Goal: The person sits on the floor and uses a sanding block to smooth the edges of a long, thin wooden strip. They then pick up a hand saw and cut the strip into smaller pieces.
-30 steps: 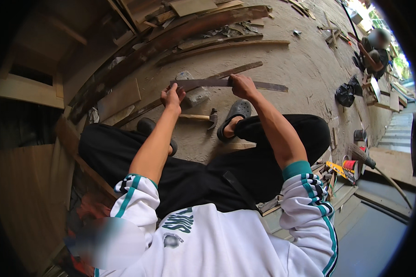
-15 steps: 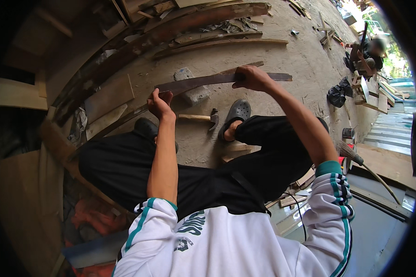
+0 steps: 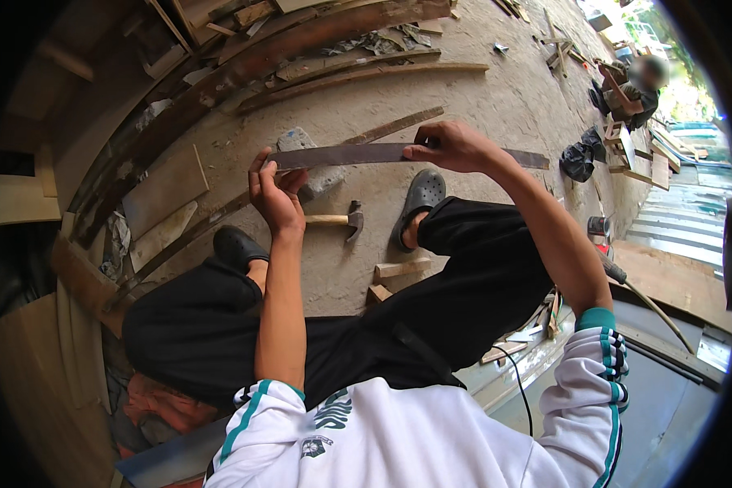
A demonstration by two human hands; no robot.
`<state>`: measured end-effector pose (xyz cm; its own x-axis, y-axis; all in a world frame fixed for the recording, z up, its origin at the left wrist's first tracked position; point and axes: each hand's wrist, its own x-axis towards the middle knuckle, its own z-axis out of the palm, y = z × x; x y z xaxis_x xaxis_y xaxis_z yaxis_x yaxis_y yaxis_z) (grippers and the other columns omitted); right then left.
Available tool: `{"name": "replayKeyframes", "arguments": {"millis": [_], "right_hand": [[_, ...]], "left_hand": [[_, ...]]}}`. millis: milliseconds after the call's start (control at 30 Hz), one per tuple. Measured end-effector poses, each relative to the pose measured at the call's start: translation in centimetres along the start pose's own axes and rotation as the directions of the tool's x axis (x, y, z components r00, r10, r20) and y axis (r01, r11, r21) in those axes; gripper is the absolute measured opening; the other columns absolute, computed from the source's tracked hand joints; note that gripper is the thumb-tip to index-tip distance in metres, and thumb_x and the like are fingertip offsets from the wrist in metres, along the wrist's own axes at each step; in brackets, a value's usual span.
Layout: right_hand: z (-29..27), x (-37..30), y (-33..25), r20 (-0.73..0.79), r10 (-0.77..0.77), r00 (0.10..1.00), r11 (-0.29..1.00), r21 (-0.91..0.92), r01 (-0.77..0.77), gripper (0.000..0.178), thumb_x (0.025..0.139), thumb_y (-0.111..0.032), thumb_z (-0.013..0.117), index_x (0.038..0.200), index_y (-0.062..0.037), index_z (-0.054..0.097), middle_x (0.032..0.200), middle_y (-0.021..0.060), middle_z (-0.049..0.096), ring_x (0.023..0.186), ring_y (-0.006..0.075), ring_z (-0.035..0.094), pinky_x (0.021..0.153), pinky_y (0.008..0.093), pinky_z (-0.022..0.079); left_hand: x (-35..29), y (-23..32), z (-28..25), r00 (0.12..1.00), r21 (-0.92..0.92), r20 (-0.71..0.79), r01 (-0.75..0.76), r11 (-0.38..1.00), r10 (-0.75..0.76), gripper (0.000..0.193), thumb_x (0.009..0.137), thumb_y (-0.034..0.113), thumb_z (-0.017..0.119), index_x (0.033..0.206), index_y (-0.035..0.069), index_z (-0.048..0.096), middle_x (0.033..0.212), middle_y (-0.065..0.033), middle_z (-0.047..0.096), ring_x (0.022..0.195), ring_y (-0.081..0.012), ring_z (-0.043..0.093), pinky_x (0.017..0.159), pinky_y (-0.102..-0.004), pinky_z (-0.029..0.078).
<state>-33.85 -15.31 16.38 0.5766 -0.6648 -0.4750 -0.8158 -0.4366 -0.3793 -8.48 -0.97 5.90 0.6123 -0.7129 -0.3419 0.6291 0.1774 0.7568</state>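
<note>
A long, flat dark brown strip [image 3: 342, 154] stretches sideways above the floor between my hands; its material is hard to tell. My left hand [image 3: 278, 199] holds its left end loosely, thumb and fingers around the tip. Farther along, right of the strip's middle, my right hand [image 3: 455, 146] grips it from above, and the right end sticks out beyond that hand. Partly behind the strip lies a rough grey concrete block [image 3: 324, 184]. Between my feet a claw hammer [image 3: 329, 220] with a wooden handle rests on the floor.
Small wood blocks [image 3: 403, 267] lie by my right foot. Long boards [image 3: 366, 77] and scraps line the far left. A black plastic bag [image 3: 579, 161] and a broom [image 3: 618, 272] are at right. Another person [image 3: 638, 93] sits at the far right.
The strip has shifted to the right and sits more level. My left hand's fingers have opened somewhat at its end. The view has moved a little.
</note>
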Motion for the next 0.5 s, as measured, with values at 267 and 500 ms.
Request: {"name": "replayKeyframes", "arguments": {"millis": [267, 500], "right_hand": [[-0.4, 2.0, -0.7, 0.036, -0.106, 0.994, 0.99, 0.093, 0.102, 0.053, 0.09, -0.057, 0.063, 0.096, -0.0038, 0.07, 0.074, 0.0127, 0.063, 0.069, 0.0245, 0.059, 0.065, 0.0391, 0.046], [-1.4, 3.2, 0.2, -0.12, -0.031, 0.992, 0.989, -0.149, 0.013, 0.04, 0.09, -0.045, 0.064, 0.099, -0.0064, 0.07, 0.085, 0.0187, 0.07, 0.084, 0.0348, 0.068, 0.074, 0.0436, 0.052]], "left_hand": [[0.5, 1.0, -0.4, 0.998, -0.025, -0.039, -0.043, 0.999, 0.042, 0.032, 0.101, 0.031, 0.047, 0.123, 0.011, 0.058, 0.103, -0.0079, 0.066, 0.074, -0.0207, 0.07, 0.065, -0.0319, 0.061], [4.3, -4.3, -6.8, 0.919, -0.102, -0.301, 0.233, 0.967, -0.254, 0.033, 0.1, 0.037, 0.052, 0.118, 0.01, 0.054, 0.096, -0.0058, 0.065, 0.084, -0.0214, 0.068, 0.073, -0.0344, 0.059]]}}
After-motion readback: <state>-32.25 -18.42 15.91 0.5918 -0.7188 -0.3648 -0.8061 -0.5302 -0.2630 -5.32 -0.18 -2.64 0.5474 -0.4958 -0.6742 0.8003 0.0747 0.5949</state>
